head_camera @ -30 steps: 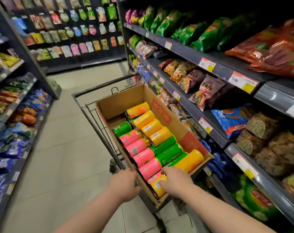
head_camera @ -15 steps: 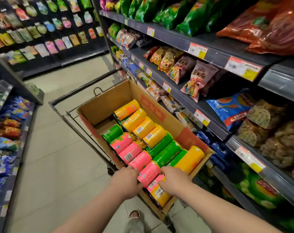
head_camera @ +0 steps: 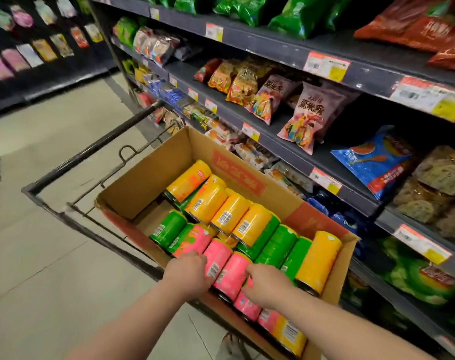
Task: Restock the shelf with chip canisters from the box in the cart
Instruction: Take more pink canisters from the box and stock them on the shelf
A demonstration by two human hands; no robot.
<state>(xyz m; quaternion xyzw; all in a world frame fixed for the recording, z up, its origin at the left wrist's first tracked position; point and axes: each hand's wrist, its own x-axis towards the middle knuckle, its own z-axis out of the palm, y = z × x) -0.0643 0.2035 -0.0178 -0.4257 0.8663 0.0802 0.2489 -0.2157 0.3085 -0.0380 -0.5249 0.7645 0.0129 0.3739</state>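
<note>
Left hand [head_camera: 188, 274], right hand [head_camera: 266, 287] on pink canisters [head_camera: 231, 271], near end of box [head_camera: 148, 183]; gripping or resting, can't tell. Probably light, stiff, slick, so wrap round mid-body.

Pink snack bag [head_camera: 307, 118], blue bag [head_camera: 372, 162], tiled floor [head_camera: 52, 165].

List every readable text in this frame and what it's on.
"粟米" plus a third character I can't resolve: pink snack bag on the middle shelf.
Red print on the cardboard box: upside down, unreadable.
Price tags on the shelf edges: blurred.
Barcode stickers on the yellow canisters: digits too small.
</note>
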